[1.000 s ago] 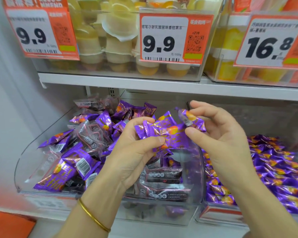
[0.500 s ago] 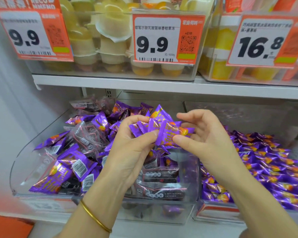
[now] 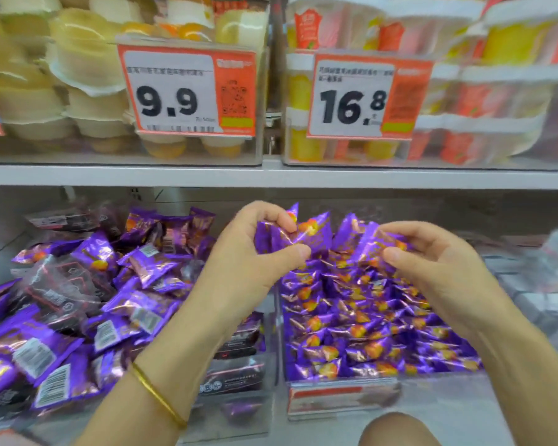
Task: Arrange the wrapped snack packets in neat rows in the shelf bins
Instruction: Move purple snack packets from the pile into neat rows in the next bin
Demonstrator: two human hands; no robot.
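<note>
Head view: left hand (image 3: 248, 252) is gripping a bunch of purple foil-wrapped snack packets (image 3: 303, 236) at frame centre. Right hand (image 3: 432, 268) is pinching one purple packet (image 3: 377, 243) over the clear plastic right bin (image 3: 342, 386). That bin's rows are looking approx. done. The clear left bin (image 3: 248, 420), lower left, is sitting jumbled w/ dark packets (image 3: 55, 291), so most work's left there.

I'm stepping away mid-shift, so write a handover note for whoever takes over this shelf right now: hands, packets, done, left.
Left hand grips a bunch of purple packets; right hand pinches one purple packet, both near the back of the right bin.
Done: neat rows of purple packets fill the right bin.
Left: add the held packets to those rows, then sort the left bin, a jumbled pile of purple and dark packets.
</note>
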